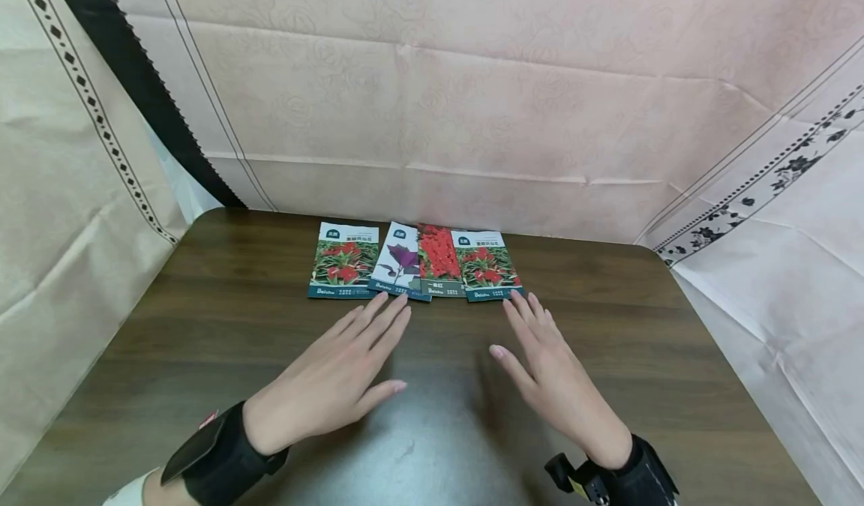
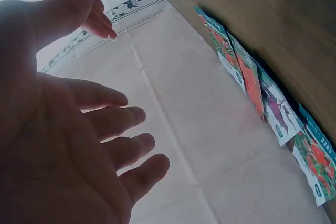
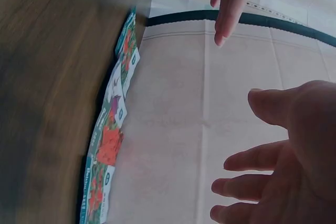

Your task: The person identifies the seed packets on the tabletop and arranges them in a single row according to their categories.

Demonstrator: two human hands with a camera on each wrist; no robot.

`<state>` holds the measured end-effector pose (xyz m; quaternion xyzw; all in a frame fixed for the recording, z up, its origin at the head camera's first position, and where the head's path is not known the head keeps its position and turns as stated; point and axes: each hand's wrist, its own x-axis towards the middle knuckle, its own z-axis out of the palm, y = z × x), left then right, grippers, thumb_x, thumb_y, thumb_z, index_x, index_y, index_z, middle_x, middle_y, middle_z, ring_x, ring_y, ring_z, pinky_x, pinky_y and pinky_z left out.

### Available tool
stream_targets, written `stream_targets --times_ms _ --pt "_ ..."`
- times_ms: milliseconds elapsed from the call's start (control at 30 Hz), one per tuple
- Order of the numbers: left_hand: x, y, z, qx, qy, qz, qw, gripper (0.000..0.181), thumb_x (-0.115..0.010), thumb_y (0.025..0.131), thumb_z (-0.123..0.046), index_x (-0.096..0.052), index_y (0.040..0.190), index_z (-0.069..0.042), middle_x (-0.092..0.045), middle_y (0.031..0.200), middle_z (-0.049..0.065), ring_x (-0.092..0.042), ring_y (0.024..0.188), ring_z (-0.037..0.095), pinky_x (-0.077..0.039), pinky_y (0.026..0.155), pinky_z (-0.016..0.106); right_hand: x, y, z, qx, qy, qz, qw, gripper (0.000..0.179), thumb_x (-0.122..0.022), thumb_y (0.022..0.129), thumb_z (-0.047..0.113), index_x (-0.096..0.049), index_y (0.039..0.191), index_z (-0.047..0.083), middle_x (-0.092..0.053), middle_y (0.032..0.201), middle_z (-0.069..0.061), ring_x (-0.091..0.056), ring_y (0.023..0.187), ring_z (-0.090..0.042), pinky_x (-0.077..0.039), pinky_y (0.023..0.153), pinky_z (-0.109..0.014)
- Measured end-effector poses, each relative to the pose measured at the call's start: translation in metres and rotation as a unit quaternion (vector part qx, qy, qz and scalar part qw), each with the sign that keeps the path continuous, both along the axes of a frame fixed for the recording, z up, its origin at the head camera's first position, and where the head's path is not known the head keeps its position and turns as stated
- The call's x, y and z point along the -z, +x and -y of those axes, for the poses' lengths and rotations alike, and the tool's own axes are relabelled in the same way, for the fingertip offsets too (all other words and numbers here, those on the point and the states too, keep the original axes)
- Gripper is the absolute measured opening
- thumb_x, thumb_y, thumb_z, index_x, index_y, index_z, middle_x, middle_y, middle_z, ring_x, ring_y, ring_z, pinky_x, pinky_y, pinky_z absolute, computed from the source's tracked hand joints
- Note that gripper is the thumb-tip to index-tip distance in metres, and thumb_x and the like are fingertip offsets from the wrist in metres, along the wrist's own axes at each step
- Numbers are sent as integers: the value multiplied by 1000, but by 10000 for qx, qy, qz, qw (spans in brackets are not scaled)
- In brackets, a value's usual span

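Note:
Seed packets with flower pictures lie in an overlapping row near the table's far edge. At the left end is a red-flower packet (image 1: 345, 261), then a purple-flower packet (image 1: 401, 261) tilted over its neighbour's edge. A packet covered in red blooms (image 1: 440, 261) is partly hidden by another red-flower packet (image 1: 487, 266) at the right end. My left hand (image 1: 340, 375), fingers straight and palm down, reaches toward the purple-flower packet. Below the right-end packet, my right hand (image 1: 550, 371) is held with its fingers extended. Neither hand holds anything; whether fingertips touch the packets I cannot tell.
The packets rest on a dark wooden table (image 1: 229, 326) with rounded far corners. Behind it hangs a pale patterned cloth (image 1: 472, 116), with further cloth at both sides. Black bands (image 1: 226, 453) wrap both wrists.

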<state>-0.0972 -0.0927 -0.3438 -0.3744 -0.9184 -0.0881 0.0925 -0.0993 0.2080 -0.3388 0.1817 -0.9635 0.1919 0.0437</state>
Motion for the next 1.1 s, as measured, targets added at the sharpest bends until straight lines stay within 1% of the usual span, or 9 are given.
stream_targets --times_ms 67,233,400,500,633,833,967,1100 --pt "1 -3 -2 17 72 115 9999 78 -44 91 -55 -21 150 -10 -15 156 8 -12 142 21 -19 110 42 1 -3 -2 23 -38 -22 10000 71 -40 93 54 -28 148 12 -20 154 -4 -9 142 -24 -16 110 -49" --pt "2 -10 -9 7 274 452 9986 77 -43 91 -56 -22 150 -10 -16 156 6 -16 140 14 -21 109 42 5 -10 -6 154 -170 126 9997 72 -41 92 55 -27 149 13 -21 154 -5 -10 142 -24 -16 109 -50" --pt "4 -18 -15 18 417 515 9978 78 -46 90 -54 -23 149 -9 -20 155 6 -18 139 11 -20 109 41 8 -16 -10 290 -340 382 9983 73 -41 91 57 -26 149 15 -21 154 -4 -9 142 -23 -17 108 -52" --pt "6 -22 -18 38 446 577 9973 78 -46 91 -53 -21 150 -9 -20 155 6 -18 139 11 -21 109 41 10 -19 -11 336 -415 476 9974 74 -40 90 59 -26 149 16 -20 155 -3 -9 142 -24 -19 107 -54" --pt "7 -27 -22 72 454 656 9968 78 -46 91 -52 -19 150 -8 -20 155 8 -18 139 13 -19 110 42 11 -22 -12 410 -481 542 9965 76 -37 89 62 -24 150 18 -18 155 -1 -9 142 -24 -21 104 -57" --pt "8 -37 -29 63 485 889 9948 78 -44 92 -52 -19 150 -7 -19 154 8 -18 139 12 -16 110 42 11 -23 -12 458 -521 564 9960 77 -39 89 62 -24 150 18 -19 155 -4 -10 142 -24 -22 103 -57" --pt "10 -43 -35 -4 570 1108 9922 78 -44 91 -54 -20 149 -7 -21 154 8 -20 138 12 -17 110 40 10 -25 -12 460 -559 537 9959 76 -40 90 60 -25 150 16 -20 154 -5 -11 142 -23 -23 104 -56" --pt "13 -48 -42 -174 780 1271 9887 77 -43 91 -55 -23 149 -8 -25 153 6 -24 137 13 -19 110 39 11 -28 -12 449 -667 522 9954 75 -41 90 58 -24 150 16 -21 154 -7 -12 142 -24 -23 104 -55"
